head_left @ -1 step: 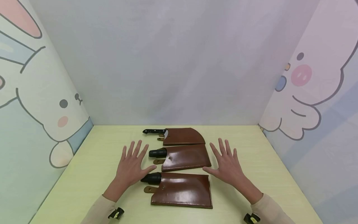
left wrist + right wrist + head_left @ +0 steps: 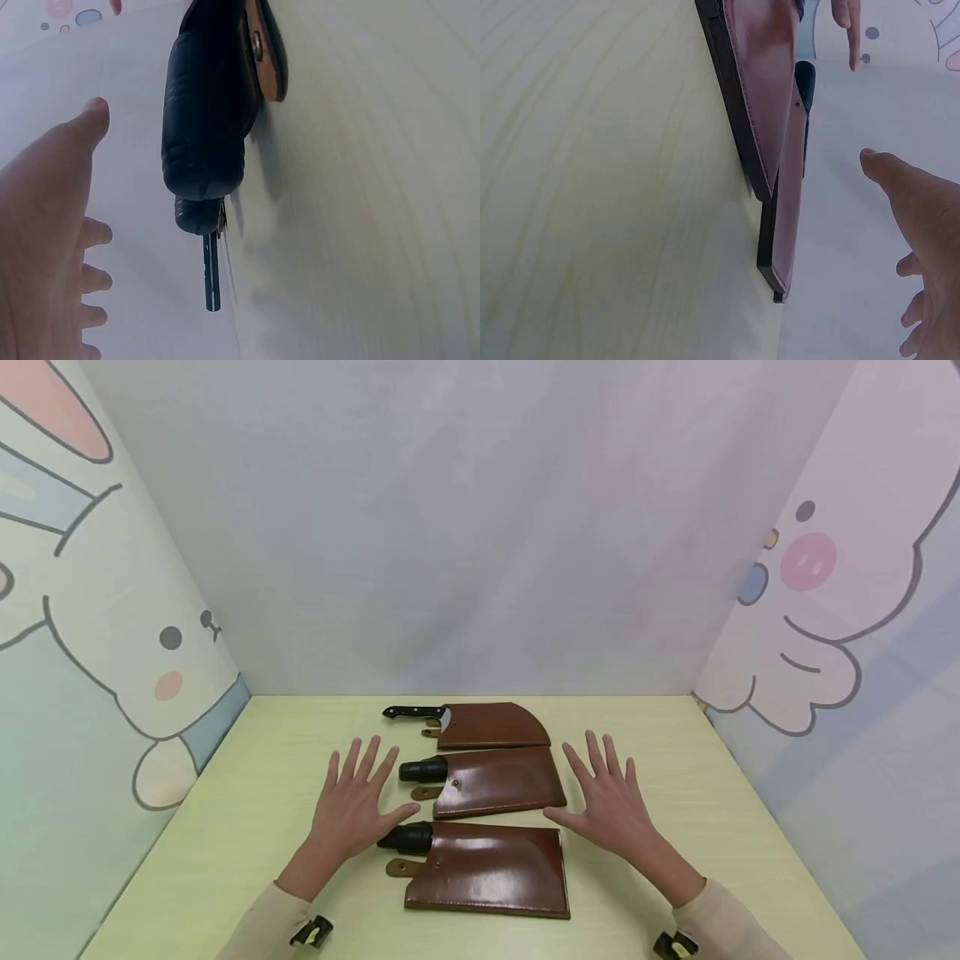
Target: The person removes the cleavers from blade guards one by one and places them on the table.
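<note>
Three cleavers in brown leather sheaths lie in a column on the table, handles to the left. The far cleaver (image 2: 491,725) has a slim riveted black handle and a curved sheath end. The middle cleaver (image 2: 498,781) and the near cleaver (image 2: 491,870) have thick black handles. A snap strap (image 2: 403,867) sticks out from the near sheath. To the left, my left hand (image 2: 352,810) is spread, holding nothing; its thumb overlaps the near handle's end in the head view, but the left wrist view shows it apart from that handle (image 2: 202,112). My right hand (image 2: 611,810) is spread beside the sheaths' right ends, holding nothing.
The pale yellow wood-grain table (image 2: 225,827) reaches a plain grey back wall (image 2: 465,527). Side panels carry a cartoon rabbit (image 2: 135,635) on the left and a cartoon pig (image 2: 840,543) on the right. A black strap (image 2: 311,932) sits at the left wrist.
</note>
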`<state>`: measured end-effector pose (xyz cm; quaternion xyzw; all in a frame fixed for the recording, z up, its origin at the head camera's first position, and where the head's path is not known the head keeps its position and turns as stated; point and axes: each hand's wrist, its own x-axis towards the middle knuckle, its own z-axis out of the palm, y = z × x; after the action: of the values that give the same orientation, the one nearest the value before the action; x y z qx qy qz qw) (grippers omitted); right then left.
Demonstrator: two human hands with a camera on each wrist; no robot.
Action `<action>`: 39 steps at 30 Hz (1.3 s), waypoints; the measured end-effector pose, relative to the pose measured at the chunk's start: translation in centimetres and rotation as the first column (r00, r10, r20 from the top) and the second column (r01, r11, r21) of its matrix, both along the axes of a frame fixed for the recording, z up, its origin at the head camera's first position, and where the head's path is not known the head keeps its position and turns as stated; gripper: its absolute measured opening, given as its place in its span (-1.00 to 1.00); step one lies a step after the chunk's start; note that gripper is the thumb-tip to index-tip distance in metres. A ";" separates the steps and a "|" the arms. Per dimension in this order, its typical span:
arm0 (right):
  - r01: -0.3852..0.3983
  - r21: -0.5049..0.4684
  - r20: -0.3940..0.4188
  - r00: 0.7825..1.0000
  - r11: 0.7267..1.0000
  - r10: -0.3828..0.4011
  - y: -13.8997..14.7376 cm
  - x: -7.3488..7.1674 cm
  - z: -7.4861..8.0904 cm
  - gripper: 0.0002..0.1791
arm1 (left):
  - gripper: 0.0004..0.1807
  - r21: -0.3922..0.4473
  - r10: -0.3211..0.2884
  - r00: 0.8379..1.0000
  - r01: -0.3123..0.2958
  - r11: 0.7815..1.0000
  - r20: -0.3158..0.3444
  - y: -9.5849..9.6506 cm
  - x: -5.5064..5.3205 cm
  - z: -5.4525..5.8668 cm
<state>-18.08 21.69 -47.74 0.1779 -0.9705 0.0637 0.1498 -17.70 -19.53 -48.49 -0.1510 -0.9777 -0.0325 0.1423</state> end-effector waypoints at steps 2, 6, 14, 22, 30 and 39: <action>0.000 0.001 0.003 1.000 1.000 0.000 0.0 0.0 0.0 0.20 | 0.09 0.004 -0.004 1.000 0.004 1.000 -0.006 0.0 0.0 0.0; 0.001 -0.009 0.009 1.000 1.000 -0.001 0.0 0.3 0.1 0.19 | 0.10 0.007 -0.008 1.000 0.008 1.000 -0.026 0.0 0.0 0.1; -0.015 -0.056 0.020 1.000 0.998 0.016 0.0 1.4 0.0 0.17 | 0.09 0.019 -0.023 0.999 0.024 1.000 -0.037 0.1 0.8 0.4; -0.046 -0.070 0.001 0.999 0.997 0.046 0.0 2.8 -0.8 0.17 | 0.09 0.032 -0.043 0.999 0.044 0.999 -0.030 0.2 2.3 0.4; -0.074 -0.096 0.025 0.997 0.993 0.077 -0.2 4.2 -1.3 0.16 | 0.06 0.029 -0.051 0.998 0.049 0.998 0.042 -0.2 4.0 -0.1; -0.107 -0.132 0.087 0.989 0.985 0.119 -1.0 5.9 -1.7 0.18 | -0.02 0.113 -0.118 0.988 0.107 0.988 0.096 -0.5 5.0 -0.9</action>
<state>-12.16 20.65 -49.44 0.2197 -0.9588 0.1421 0.1108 -12.68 -20.02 -49.37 -0.1963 -0.9704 -0.1006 0.0980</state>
